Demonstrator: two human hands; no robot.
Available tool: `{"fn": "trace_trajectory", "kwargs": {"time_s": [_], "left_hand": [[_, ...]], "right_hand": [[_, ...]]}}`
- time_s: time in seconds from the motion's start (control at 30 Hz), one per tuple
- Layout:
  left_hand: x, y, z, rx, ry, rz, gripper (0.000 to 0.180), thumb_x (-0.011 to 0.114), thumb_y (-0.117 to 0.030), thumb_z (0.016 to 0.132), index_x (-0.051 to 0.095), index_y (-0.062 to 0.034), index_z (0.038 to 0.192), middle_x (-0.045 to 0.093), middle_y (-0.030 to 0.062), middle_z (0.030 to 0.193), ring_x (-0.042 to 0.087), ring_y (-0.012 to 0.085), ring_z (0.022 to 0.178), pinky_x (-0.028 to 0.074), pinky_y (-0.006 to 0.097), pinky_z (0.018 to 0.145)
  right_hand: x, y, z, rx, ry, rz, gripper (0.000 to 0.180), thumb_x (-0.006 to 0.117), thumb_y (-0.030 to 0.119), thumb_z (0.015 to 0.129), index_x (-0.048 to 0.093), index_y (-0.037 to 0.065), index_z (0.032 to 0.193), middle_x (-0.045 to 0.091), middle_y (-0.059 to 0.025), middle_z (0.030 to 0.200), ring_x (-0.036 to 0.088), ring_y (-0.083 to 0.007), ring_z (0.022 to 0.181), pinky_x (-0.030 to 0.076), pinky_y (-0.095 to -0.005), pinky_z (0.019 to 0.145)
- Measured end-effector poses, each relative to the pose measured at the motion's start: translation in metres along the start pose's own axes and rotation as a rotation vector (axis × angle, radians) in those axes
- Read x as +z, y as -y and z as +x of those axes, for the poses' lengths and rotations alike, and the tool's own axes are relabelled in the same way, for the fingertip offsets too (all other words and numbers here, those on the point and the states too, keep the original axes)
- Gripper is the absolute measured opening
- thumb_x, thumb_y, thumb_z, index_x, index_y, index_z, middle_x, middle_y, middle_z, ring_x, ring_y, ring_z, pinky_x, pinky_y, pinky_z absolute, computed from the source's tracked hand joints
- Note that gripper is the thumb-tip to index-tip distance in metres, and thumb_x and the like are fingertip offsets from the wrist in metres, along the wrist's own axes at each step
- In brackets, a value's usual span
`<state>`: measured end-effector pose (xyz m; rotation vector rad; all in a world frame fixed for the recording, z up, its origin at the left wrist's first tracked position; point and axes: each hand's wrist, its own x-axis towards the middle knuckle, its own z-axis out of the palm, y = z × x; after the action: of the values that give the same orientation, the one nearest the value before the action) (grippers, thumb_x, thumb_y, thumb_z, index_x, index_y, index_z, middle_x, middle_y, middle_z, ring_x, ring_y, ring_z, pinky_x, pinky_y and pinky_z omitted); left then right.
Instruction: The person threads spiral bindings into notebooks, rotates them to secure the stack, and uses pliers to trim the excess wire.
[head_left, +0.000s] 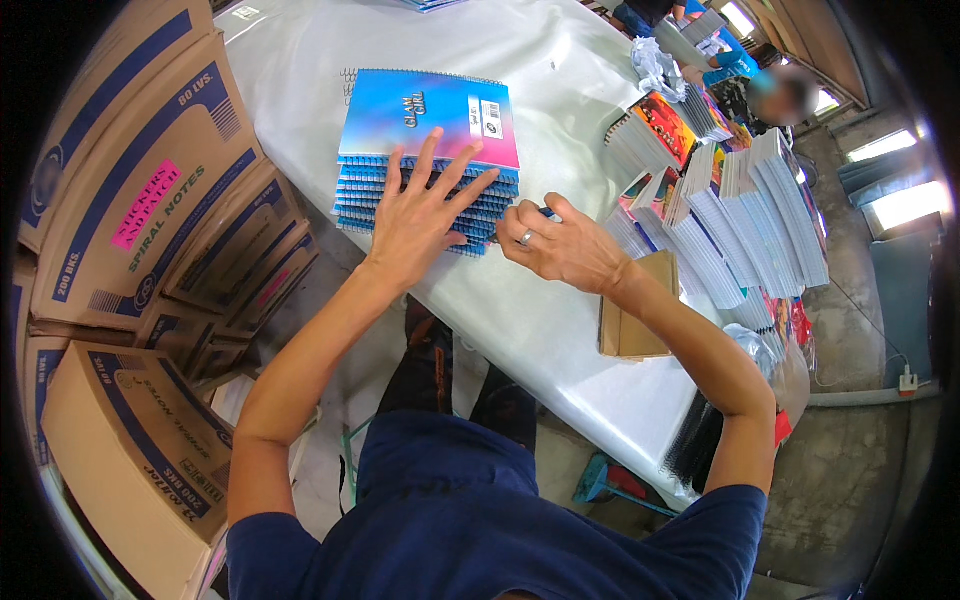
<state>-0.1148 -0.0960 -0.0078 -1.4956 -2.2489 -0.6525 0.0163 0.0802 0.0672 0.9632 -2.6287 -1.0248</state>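
A stack of spiral notebooks with blue and pink covers lies in front of me on the white-covered table. Several wire-bound edges show along its near side. My left hand rests on the near part of the stack, fingers spread and pressing on the top cover and bindings. At the stack's near right corner, my right hand is closed around a small dark blue tool. Its kind is mostly hidden by the fingers. A ring shows on that hand.
Cardboard boxes are piled along the left. Many notebook stacks fill the table's right side, near a brown cardboard piece under my right forearm. Crumpled plastic and another person are at the far right.
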Motion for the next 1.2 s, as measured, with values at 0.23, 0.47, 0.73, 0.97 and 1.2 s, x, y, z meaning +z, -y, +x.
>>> {"fn": "trace_trajectory", "kwargs": {"time_s": [0.23, 0.47, 0.73, 0.97, 1.2], "left_hand": [[-0.003, -0.001, 0.0, 0.006, 0.018, 0.038, 0.096, 0.086, -0.027, 0.058, 0.04, -0.0317, 0.143, 0.032, -0.0016, 0.151, 0.021, 0.0325, 0.142, 0.022, 0.06, 0.11], [0.002, -0.003, -0.002, -0.011, 0.001, 0.036, 0.1, 0.087, -0.027, 0.055, 0.04, -0.0317, 0.143, 0.029, 0.0, 0.153, 0.022, 0.034, 0.141, 0.021, 0.06, 0.109], [0.004, -0.006, -0.001, -0.011, 0.011, 0.042, 0.101, 0.086, -0.026, 0.056, 0.038, -0.0299, 0.145, 0.03, -0.0004, 0.152, 0.022, 0.0309, 0.142, 0.019, 0.059, 0.112], [0.001, -0.004, -0.003, -0.021, 0.008, 0.042, 0.101, 0.086, -0.025, 0.055, 0.039, -0.0292, 0.144, 0.031, -0.0007, 0.152, 0.022, 0.0304, 0.142, 0.019, 0.059, 0.112], [0.003, -0.005, -0.002, -0.028, 0.014, 0.012, 0.103, 0.086, -0.025, 0.056, 0.036, -0.0312, 0.145, 0.027, -0.0005, 0.154, 0.023, 0.0334, 0.141, 0.019, 0.059, 0.111]], "right_hand": [[-0.003, 0.028, 0.015, 0.457, 0.651, 0.408, 0.024, 0.061, 0.018, 0.082, 0.063, 0.008, 0.104, 0.056, -0.0055, 0.099, 0.052, -0.0189, 0.102, 0.041, -0.0344, 0.09], [-0.017, 0.008, 0.0, 0.279, -0.029, 0.226, 0.026, 0.066, 0.018, 0.076, 0.065, 0.008, 0.1, 0.058, -0.0041, 0.098, 0.054, -0.018, 0.102, 0.041, -0.0367, 0.097], [0.004, -0.004, -0.002, 0.127, -0.003, 0.137, 0.031, 0.06, 0.011, 0.081, 0.063, 0.012, 0.111, 0.054, -0.0019, 0.105, 0.05, -0.0162, 0.104, 0.04, -0.0388, 0.095], [-0.014, 0.038, 0.036, 0.53, 0.583, 0.335, 0.012, 0.065, 0.01, 0.073, 0.071, 0.006, 0.083, 0.061, -0.0084, 0.077, 0.062, -0.0218, 0.087, 0.049, -0.0376, 0.082], [-0.008, 0.004, 0.008, 0.146, -0.035, 0.126, 0.024, 0.062, 0.011, 0.077, 0.062, 0.009, 0.1, 0.054, -0.0047, 0.1, 0.052, -0.0191, 0.103, 0.041, -0.0365, 0.094]]}}
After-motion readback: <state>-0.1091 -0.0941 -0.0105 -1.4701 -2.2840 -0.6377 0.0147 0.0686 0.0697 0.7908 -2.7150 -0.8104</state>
